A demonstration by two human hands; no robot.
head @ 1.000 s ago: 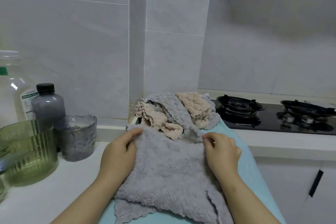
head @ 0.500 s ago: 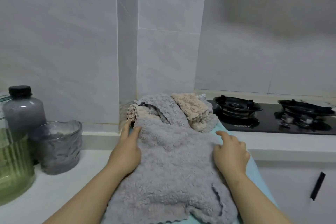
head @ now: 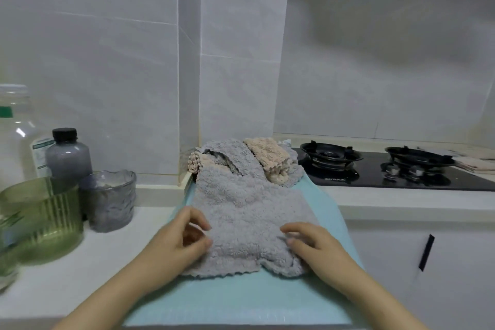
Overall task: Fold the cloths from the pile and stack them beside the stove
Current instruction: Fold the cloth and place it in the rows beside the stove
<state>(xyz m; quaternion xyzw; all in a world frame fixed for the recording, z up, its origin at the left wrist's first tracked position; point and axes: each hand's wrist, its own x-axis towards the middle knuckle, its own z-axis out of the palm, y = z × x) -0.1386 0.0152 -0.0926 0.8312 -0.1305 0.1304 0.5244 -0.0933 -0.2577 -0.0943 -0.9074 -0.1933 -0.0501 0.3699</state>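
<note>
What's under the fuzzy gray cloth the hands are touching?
A light blue mat shows at its sides and front, so the gray cloth lies on that. Anything else beneath is covered.

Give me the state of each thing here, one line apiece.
grey cloth, lying on the teal mat, near edge rumpled
pile of cloths, crumpled, unfolded
left hand, fingers curled at the cloth's left edge; grip unclear
right hand, on the cloth's right near corner; grip unclear
dark bottle, upright, capped
gas stove, no flame showing
grey glass cup, upright
cabinet door, shut
</note>
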